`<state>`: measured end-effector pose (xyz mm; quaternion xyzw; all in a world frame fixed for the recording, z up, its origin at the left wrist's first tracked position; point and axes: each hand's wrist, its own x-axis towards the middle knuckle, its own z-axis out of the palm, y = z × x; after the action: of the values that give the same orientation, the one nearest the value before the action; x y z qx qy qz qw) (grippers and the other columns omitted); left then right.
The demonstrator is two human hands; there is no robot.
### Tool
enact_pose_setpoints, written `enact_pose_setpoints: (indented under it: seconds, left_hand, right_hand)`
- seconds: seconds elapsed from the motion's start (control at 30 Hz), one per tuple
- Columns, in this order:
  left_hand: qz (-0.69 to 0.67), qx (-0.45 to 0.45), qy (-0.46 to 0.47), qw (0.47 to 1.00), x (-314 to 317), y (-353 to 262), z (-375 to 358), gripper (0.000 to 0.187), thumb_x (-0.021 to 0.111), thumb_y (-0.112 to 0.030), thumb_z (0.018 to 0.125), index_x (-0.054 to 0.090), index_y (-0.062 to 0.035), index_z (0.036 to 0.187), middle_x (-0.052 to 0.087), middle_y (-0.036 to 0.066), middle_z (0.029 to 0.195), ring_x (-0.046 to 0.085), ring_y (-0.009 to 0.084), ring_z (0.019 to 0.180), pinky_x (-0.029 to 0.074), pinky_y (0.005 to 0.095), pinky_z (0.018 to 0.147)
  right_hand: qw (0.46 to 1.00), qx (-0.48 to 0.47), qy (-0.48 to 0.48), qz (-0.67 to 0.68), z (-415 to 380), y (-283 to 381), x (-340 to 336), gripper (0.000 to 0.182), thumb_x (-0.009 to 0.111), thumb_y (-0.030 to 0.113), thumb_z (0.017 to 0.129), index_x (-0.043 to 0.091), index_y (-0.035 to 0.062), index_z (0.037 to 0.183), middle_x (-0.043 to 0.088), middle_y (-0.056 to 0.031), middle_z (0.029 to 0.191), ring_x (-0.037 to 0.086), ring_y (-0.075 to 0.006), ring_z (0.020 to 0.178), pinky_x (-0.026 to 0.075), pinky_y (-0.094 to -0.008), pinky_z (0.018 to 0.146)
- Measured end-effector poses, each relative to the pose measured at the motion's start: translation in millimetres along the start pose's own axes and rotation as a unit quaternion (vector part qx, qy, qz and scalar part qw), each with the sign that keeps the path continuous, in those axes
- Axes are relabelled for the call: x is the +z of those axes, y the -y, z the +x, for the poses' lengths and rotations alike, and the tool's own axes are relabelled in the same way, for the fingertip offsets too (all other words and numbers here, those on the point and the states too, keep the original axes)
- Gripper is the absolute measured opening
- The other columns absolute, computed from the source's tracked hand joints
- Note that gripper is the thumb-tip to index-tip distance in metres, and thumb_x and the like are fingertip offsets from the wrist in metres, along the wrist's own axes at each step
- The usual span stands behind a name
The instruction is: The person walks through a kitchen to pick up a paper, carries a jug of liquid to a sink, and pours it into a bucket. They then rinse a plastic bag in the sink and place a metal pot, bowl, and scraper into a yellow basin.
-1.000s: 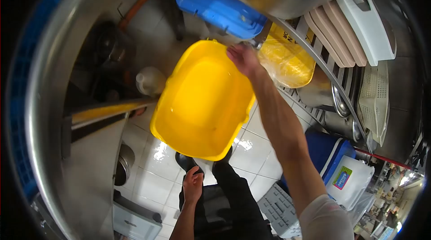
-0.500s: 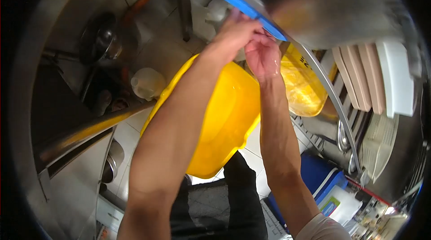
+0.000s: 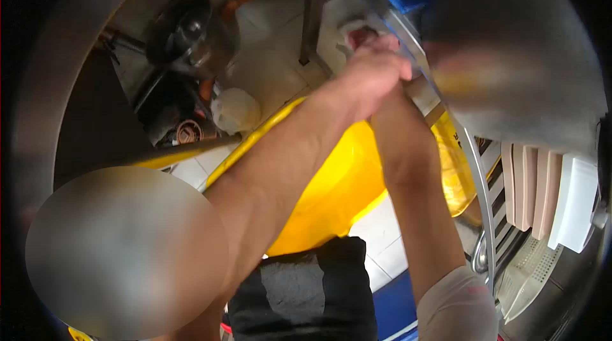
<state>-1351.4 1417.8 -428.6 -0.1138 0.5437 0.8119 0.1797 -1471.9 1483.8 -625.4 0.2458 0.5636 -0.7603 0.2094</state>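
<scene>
Both of my hands are together above the far end of a large yellow tub [image 3: 347,175]. My left hand [image 3: 380,73] lies over my right wrist, its fingers curled round it, though motion smears them. Behind it, my right hand [image 3: 382,41] shows only in part, and its blurred fingers cannot be made out. No tool or other object is visible in either hand. Just right of the hands runs a thin metal edge [image 3: 472,162], and beyond it is a smooth, blurred metal surface [image 3: 516,54].
Beige trays [image 3: 517,188], a white tray [image 3: 572,200] and a white perforated basket [image 3: 529,271] stand at the right. A yellow bag [image 3: 456,178] lies behind the metal edge. At the left are a dark metal pan [image 3: 185,28] and a whitish plastic container [image 3: 236,110]. A blurred oval covers the lower left.
The view has shifted, so the surroundings sit lower and further right. My left hand now covers my right wrist, and the right palm is hidden. The blue strip beside the hands no longer shows there.
</scene>
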Motion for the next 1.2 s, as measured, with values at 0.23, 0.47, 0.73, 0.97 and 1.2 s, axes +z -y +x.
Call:
enact_pose_setpoints:
  seconds: [0.23,0.47,0.73,0.97,1.2]
  left_hand:
    - [-0.064,-0.044,0.034,0.996,-16,-27,12,0.040,0.058,0.004,0.077,0.057,-0.0048,0.116,0.057,0.006,0.121,0.050,0.0172,0.112,0.038,0.0318,0.096]
    - [0.461,0.092,-0.001,0.882,-37,-37,17,0.054,0.052,-0.006,0.081,0.053,-0.0167,0.134,0.050,0.019,0.135,0.048,0.0255,0.125,0.037,0.0323,0.105]
    - [0.478,0.099,0.064,0.870,-63,-59,-5,0.066,0.047,0.001,0.080,0.042,-0.0205,0.143,0.045,0.020,0.141,0.047,0.0311,0.127,0.034,0.0318,0.108]
    - [0.341,0.069,-0.263,0.900,-107,0,-349,0.075,0.061,0.009,0.076,0.035,-0.0040,0.144,0.041,0.020,0.144,0.041,0.0314,0.133,0.042,0.0362,0.102]
    - [0.362,0.113,-0.478,0.792,-97,-51,-626,0.042,0.064,0.002,0.078,0.057,-0.0015,0.119,0.060,0.017,0.111,0.057,0.0315,0.105,0.047,0.0373,0.087]
  right_hand:
    - [0.981,-0.184,0.015,0.051,-78,43,-22,0.024,0.062,0.013,0.086,0.063,0.0067,0.109,0.063,-0.0060,0.107,0.059,-0.0176,0.102,0.051,-0.0304,0.081]
    - [0.939,-0.311,0.132,-0.069,-180,26,-15,0.017,0.047,0.007,0.098,0.060,-0.0020,0.094,0.064,-0.0059,0.093,0.060,-0.0141,0.093,0.046,-0.0270,0.088]
    - [0.921,-0.332,0.186,-0.083,-293,15,3,0.019,0.048,0.012,0.100,0.060,-0.0022,0.094,0.065,-0.0109,0.097,0.063,-0.0195,0.097,0.048,-0.0323,0.093]
    - [0.894,-0.220,0.323,-0.218,-441,34,73,0.017,0.052,0.014,0.098,0.060,-0.0011,0.099,0.067,-0.0108,0.091,0.064,-0.0181,0.088,0.050,-0.0285,0.079]
    - [0.778,-0.044,0.569,-0.264,-671,8,216,0.021,0.049,0.015,0.099,0.061,-0.0006,0.091,0.064,-0.0047,0.081,0.058,-0.0097,0.074,0.048,-0.0255,0.070]
